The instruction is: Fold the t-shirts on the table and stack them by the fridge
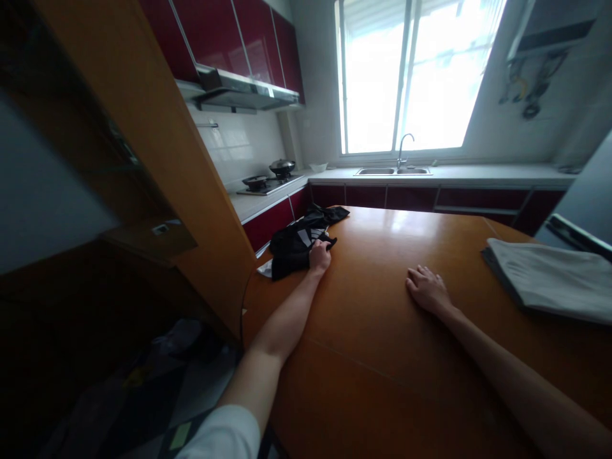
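Observation:
At the left edge of the wooden table lies a crumpled black garment with white stripes on it. My left hand is closed on the near right part of this garment, its fingers wrapped round the cloth. My right hand rests flat on the tabletop, palm down, with its fingers stretched out and nothing in it. To the right of that hand is a folded pale grey cloth stack, apart from the hand. Which kind of garment the black one is cannot be made out.
Behind the table runs a white counter with a sink. A pan stands on the gas stove at the back left. A wooden cabinet side rises close on the left. Cloth items lie low at the left.

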Demonstrator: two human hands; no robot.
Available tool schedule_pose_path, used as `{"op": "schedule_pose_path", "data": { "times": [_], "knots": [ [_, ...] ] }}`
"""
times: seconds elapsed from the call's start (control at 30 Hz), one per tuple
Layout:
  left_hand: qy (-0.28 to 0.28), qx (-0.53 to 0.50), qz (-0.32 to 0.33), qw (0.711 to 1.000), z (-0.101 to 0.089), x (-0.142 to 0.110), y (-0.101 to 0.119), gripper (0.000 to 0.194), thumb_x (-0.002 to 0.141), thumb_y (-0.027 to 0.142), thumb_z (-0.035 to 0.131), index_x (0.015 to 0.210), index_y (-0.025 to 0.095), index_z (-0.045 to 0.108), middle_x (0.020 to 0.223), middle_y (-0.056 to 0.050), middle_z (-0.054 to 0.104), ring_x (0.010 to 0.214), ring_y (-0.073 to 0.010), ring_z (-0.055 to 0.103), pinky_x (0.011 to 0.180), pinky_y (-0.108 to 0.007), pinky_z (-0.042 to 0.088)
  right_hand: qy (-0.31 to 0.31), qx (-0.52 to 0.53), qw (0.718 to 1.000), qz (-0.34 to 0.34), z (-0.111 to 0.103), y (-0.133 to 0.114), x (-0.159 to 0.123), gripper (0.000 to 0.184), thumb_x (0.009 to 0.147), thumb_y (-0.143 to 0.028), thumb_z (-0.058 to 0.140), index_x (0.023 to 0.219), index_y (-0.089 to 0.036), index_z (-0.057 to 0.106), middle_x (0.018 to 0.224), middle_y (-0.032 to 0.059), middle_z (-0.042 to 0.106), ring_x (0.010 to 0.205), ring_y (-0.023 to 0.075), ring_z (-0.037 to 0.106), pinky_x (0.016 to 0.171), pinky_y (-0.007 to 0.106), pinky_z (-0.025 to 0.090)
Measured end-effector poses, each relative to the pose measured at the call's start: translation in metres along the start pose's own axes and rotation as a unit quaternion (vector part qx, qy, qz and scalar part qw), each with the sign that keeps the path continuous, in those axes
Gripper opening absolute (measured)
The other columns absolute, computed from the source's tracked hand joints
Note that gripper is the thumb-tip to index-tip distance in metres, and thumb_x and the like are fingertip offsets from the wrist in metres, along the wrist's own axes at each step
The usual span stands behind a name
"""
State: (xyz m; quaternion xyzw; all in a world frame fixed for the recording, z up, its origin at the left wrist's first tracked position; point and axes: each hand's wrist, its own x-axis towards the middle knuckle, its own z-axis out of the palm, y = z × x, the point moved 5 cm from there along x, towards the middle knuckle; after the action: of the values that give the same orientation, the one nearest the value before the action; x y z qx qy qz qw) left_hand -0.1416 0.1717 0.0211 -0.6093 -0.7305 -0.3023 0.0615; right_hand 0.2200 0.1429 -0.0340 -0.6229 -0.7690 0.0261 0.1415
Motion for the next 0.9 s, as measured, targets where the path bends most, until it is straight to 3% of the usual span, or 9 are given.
{"op": "schedule_pose_path", "data": {
  "times": [0.23, 0.47, 0.63, 0.77, 0.83, 0.9],
  "knots": [
    [0.003, -0.096, 0.129, 0.987, 0.001, -0.021, 0.048, 0.031, 0.097, 0.016, 0.054, 0.124, 0.022, 0.069, 0.113, -0.006, 0.061, 0.102, -0.0173, 0.064, 0.094, -0.025, 0.051, -0.004, 0.001, 1.0, 0.0, -0.003, -0.001, -0.001, 0.051, 0.101, -0.042, 0.037, 0.143, -0.019, 0.056, 0.158, 0.0153, 0.044, 0.148, 0.0311, 0.035, 0.118, 0.054, 0.028],
    [-0.068, -0.189, 0.265, 0.943, 0.01, -0.043, 0.087, 0.033, 0.094, 0.01, 0.055, 0.12, 0.023, 0.071, 0.114, -0.005, 0.061, 0.104, -0.0149, 0.062, 0.094, -0.025, 0.051, 0.0, 0.004, 1.0, -0.002, -0.007, -0.004, -0.002, 0.049, 0.101, -0.042, 0.038, 0.14, -0.021, 0.058, 0.156, 0.0147, 0.046, 0.147, 0.0309, 0.036, 0.117, 0.055, 0.028],
    [-0.156, -0.257, 0.35, 0.887, 0.013, -0.065, 0.112, 0.031, 0.093, 0.011, 0.055, 0.116, 0.021, 0.074, 0.115, -0.008, 0.063, 0.103, -0.0157, 0.065, 0.094, -0.027, 0.052, -0.004, 0.003, 1.0, 0.001, -0.009, -0.006, -0.003, 0.049, 0.101, -0.042, 0.039, 0.141, -0.021, 0.057, 0.157, 0.0155, 0.045, 0.147, 0.0312, 0.036, 0.117, 0.054, 0.028],
    [-0.24, -0.286, 0.421, 0.826, 0.008, -0.087, 0.132, 0.038, 0.094, 0.028, 0.064, 0.131, 0.021, 0.067, 0.122, -0.009, 0.066, 0.11, -0.0186, 0.065, 0.099, -0.028, 0.05, 0.0, 0.014, 1.0, 0.004, -0.008, -0.006, -0.003, 0.049, 0.101, -0.041, 0.039, 0.141, -0.019, 0.056, 0.157, 0.0146, 0.045, 0.148, 0.0308, 0.035, 0.118, 0.053, 0.027],
    [-0.243, -0.264, 0.403, 0.842, 0.006, -0.086, 0.135, 0.041, 0.097, 0.037, 0.061, 0.135, 0.023, 0.064, 0.127, -0.009, 0.066, 0.115, -0.0196, 0.064, 0.102, -0.028, 0.048, 0.019, 0.036, 0.999, 0.015, -0.01, -0.004, -0.002, 0.049, 0.101, -0.036, 0.036, 0.142, -0.016, 0.055, 0.155, 0.0153, 0.048, 0.146, 0.0294, 0.038, 0.119, 0.051, 0.028],
    [-0.195, -0.21, 0.326, 0.901, 0.004, -0.075, 0.128, 0.035, 0.102, 0.037, 0.05, 0.13, 0.024, 0.066, 0.126, -0.007, 0.068, 0.115, -0.0198, 0.064, 0.102, -0.03, 0.048, 0.057, 0.066, 0.996, 0.023, -0.015, -0.002, -0.003, 0.05, 0.101, -0.031, 0.032, 0.143, -0.013, 0.054, 0.151, 0.0166, 0.052, 0.143, 0.027, 0.043, 0.118, 0.047, 0.031]
  ]
}}
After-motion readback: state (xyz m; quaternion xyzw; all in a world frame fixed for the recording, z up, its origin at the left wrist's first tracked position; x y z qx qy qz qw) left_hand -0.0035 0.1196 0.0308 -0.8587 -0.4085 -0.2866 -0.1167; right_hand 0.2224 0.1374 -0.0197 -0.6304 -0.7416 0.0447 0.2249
